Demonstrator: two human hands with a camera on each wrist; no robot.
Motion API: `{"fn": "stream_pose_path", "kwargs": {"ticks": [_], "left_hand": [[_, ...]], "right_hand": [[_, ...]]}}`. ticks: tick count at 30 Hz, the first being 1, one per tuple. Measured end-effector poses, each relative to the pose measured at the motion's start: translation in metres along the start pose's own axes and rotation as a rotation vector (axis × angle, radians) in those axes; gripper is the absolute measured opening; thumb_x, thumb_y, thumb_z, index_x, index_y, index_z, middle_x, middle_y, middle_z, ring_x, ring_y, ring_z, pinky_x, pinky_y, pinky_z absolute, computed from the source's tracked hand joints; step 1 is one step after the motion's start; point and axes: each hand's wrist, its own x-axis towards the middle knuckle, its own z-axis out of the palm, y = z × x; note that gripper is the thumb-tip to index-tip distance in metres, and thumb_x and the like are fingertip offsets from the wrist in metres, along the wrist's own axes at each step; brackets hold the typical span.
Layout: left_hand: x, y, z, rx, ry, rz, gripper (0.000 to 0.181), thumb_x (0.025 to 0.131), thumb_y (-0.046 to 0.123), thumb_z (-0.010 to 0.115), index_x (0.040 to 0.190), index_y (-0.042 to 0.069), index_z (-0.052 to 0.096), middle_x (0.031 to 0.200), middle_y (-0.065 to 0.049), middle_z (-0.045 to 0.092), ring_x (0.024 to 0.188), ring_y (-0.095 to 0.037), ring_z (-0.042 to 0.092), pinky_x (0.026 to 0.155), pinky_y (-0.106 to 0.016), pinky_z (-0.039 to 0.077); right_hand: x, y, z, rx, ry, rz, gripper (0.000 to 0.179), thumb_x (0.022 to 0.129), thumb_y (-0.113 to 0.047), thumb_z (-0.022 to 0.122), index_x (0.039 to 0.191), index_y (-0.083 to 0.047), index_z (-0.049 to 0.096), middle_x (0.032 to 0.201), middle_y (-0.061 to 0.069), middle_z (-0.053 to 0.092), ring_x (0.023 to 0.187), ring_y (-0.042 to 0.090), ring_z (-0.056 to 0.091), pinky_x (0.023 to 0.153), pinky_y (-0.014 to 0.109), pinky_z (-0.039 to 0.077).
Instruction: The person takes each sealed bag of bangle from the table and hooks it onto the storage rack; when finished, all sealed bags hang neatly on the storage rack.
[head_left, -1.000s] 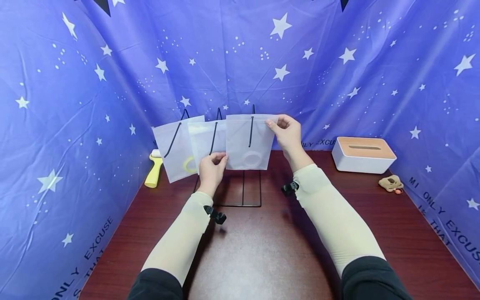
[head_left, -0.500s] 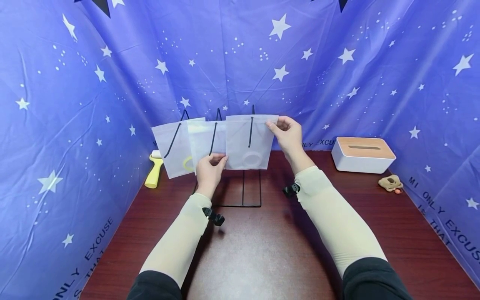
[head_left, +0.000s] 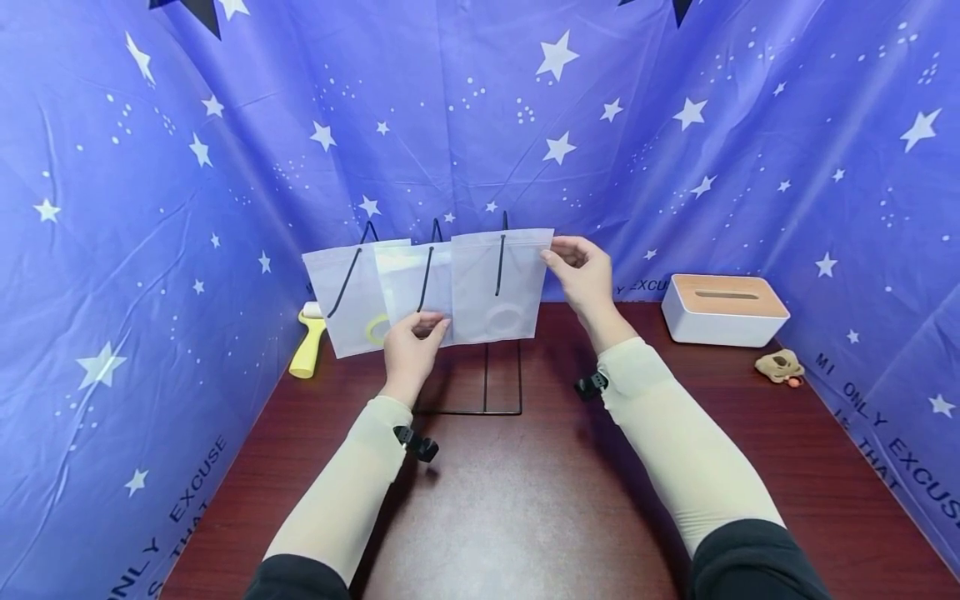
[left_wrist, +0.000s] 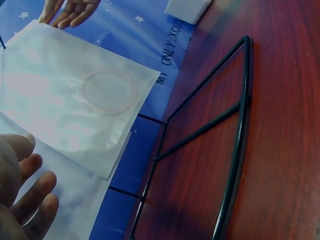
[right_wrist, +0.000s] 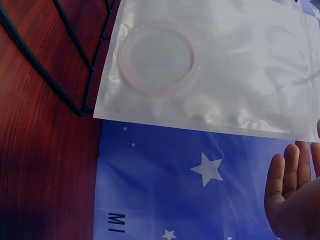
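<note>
Three white translucent pouches hang side by side on the hooks of a black wire rack. A pale pink ring shows through the right pouch, and a yellow ring low in the left pouch. My right hand is at the right pouch's upper right corner, thumb and fingers apart. In front of the middle pouch, near the right pouch's lower left corner, is my left hand. The left wrist view shows its fingers loosely bent and holding nothing.
At the left stands a yellow-handled roller. A white tissue box with a wooden lid is at the back right, with a small beige skull-like object near it. A blue star-print curtain surrounds the dark red table.
My right hand has let go of the right pouch's corner and shifted right. My left hand has drawn back left and down from the pouch's lower corner. The right pouch now hangs slightly tilted.
</note>
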Motion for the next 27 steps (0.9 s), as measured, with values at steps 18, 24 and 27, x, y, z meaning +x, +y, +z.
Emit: {"fn": "stream_pose_path", "kwargs": {"ticks": [18,24,27], "left_hand": [[-0.019,-0.006,-0.029,0.068,-0.056,0.228,0.021,0.092,0.022,0.083,0.110,0.012,0.081,0.100,0.007,0.079,0.088,-0.012,0.074,0.076,-0.044,0.061],[-0.031,-0.013,-0.044,0.143,-0.052,0.284,0.021,0.091,0.024,0.083,0.109,0.014,0.082,0.102,0.005,0.077,0.081,-0.022,0.073,0.072,-0.041,0.060],[-0.038,-0.017,-0.054,0.197,-0.057,0.305,0.022,0.091,0.027,0.084,0.110,0.016,0.082,0.099,0.006,0.075,0.074,-0.020,0.067,0.067,-0.035,0.054]], "right_hand": [[-0.049,-0.010,-0.073,-0.211,-0.056,-0.137,0.034,0.094,-0.008,0.079,0.125,0.001,0.071,0.116,0.027,0.071,0.091,0.009,0.067,0.082,0.019,0.052],[-0.073,0.001,-0.109,-0.398,-0.108,-0.130,0.040,0.092,-0.014,0.083,0.130,-0.007,0.070,0.123,0.012,0.072,0.103,0.020,0.069,0.089,0.020,0.048],[-0.085,0.002,-0.124,-0.473,-0.144,-0.158,0.044,0.091,-0.017,0.085,0.131,-0.010,0.070,0.125,0.008,0.070,0.109,0.025,0.067,0.100,0.025,0.041]]}}
